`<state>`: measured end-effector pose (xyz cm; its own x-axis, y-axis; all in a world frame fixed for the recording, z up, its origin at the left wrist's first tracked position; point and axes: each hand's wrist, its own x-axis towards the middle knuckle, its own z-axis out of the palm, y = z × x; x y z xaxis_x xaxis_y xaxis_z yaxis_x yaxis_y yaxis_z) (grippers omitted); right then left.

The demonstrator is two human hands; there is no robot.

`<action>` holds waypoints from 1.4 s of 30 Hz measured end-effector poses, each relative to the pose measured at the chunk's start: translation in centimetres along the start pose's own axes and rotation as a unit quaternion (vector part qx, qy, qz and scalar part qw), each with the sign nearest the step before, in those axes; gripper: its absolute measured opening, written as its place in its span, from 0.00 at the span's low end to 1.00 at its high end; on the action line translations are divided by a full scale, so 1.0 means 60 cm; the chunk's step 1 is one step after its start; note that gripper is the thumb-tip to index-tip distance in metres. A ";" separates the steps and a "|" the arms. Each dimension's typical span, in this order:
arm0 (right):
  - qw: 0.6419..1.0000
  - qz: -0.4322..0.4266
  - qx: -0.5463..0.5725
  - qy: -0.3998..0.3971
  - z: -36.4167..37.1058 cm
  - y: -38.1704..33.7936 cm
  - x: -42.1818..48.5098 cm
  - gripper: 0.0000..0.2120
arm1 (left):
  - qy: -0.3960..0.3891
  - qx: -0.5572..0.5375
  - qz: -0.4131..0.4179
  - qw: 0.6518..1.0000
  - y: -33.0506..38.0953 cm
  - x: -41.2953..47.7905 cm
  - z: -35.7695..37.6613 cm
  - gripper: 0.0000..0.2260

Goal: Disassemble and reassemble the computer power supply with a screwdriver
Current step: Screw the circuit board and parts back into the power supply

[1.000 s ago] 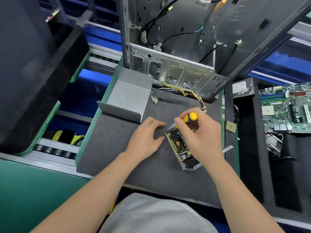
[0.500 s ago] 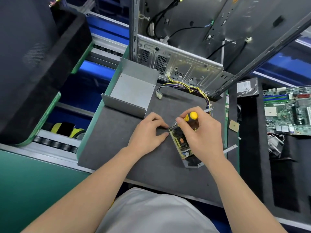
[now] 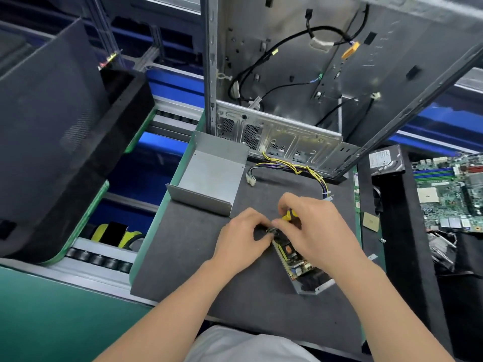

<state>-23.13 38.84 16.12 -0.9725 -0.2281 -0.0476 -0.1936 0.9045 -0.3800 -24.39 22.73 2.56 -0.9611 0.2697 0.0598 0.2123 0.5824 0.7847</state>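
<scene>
The power supply (image 3: pixel 295 259) lies open on the dark grey tabletop (image 3: pixel 188 257), turned at an angle, with its near end toward the person. Its circuit board with small parts is visible inside the shallow metal tray. A bundle of yellow and dark wires (image 3: pixel 292 167) runs from its far end and finishes in a white connector. The grey metal cover (image 3: pixel 209 176), bent in a U shape, lies apart, farther back and to the left. The screwdriver (image 3: pixel 288 215) has a yellow and black handle and stands over the far end of the supply; its tip is hidden.
</scene>
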 end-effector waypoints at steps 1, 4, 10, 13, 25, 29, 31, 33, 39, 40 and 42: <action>1.000 0.016 -0.012 0.004 0.000 -0.001 0.002 0.13 | 0.001 -0.008 0.000 1.000 -0.001 0.001 0.002 0.07; 0.996 0.076 -0.044 -0.007 0.004 -0.005 0.009 0.18 | -0.002 -0.029 0.006 1.000 -0.009 0.002 0.002 0.06; 0.999 -0.009 -0.003 -0.044 -0.015 -0.009 0.001 0.08 | 0.019 -0.038 0.004 0.999 -0.004 -0.001 0.006 0.06; 0.991 -0.065 -0.019 -0.119 -0.031 -0.005 0.003 0.10 | 0.019 -0.033 -0.001 0.999 -0.003 -0.001 0.008 0.06; 0.994 -0.024 -0.074 -0.076 -0.022 -0.001 0.022 0.14 | 0.000 -0.056 0.022 0.998 -0.010 0.004 -0.006 0.15; 0.992 -0.050 -0.093 -0.067 -0.024 0.007 0.016 0.15 | 0.003 -0.056 0.025 0.998 -0.011 0.005 -0.006 0.15; 0.994 -0.072 -0.077 -0.040 -0.036 0.015 0.008 0.14 | 0.006 -0.061 0.024 0.998 -0.012 0.005 -0.006 0.15; 0.994 -0.073 -0.074 -0.023 -0.046 0.020 0.001 0.13 | 0.006 -0.067 0.021 0.998 -0.012 0.005 -0.006 0.16; 0.995 -0.060 -0.067 0.030 -0.045 0.015 -0.009 0.11 | -0.005 -0.063 0.030 0.998 -0.010 0.003 -0.007 0.16; 0.996 -0.058 -0.067 0.032 -0.044 0.013 -0.011 0.11 | -0.007 -0.062 0.031 0.998 -0.010 0.003 -0.007 0.16; 0.996 -0.056 -0.070 0.030 -0.040 0.009 -0.013 0.10 | -0.010 -0.059 0.027 0.998 -0.010 0.003 -0.007 0.15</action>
<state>-22.77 40.39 18.14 -0.9492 -0.3118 0.0435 -0.3126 0.9173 -0.2468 -24.78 22.10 2.39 -0.9446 0.3149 0.0928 0.2408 0.4724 0.8479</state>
